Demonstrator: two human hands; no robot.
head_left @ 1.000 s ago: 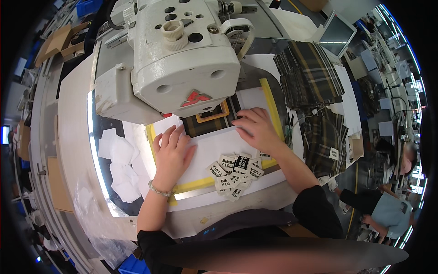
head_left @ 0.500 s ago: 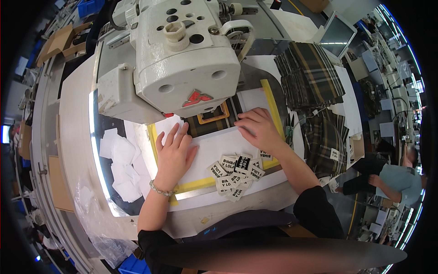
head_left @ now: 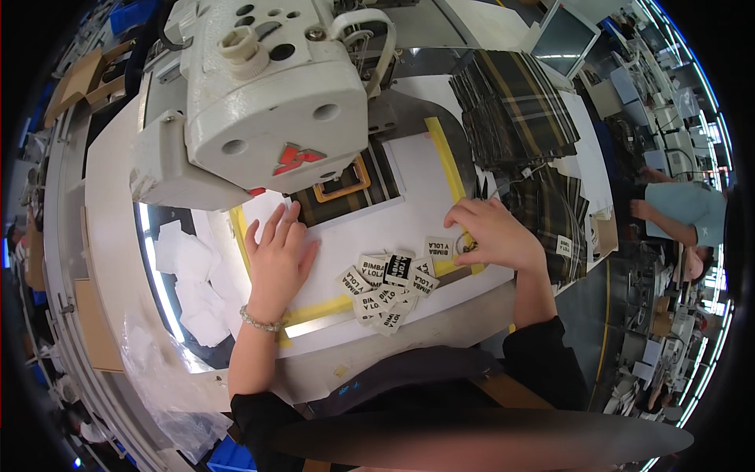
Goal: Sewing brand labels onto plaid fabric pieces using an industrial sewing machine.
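Head view: my right grip (head_left: 503,236) has left the plaid piece (head_left: 382,185) and dropped beside the label pile (head_left: 387,293); fingers curled at a small dark item (head_left: 465,242), can't tell if pinching it. My left grip (head_left: 275,256) stays spread at the plaid piece's left corner, so likely only that one steadies it now. Surface (head_left: 110,204): paper squares (head_left: 197,279) left of left grip, plaid stack (head_left: 515,102) beyond right grip, sewing machine (head_left: 267,118) ahead of both. Room: co-worker (head_left: 683,208) far right of my right grip.
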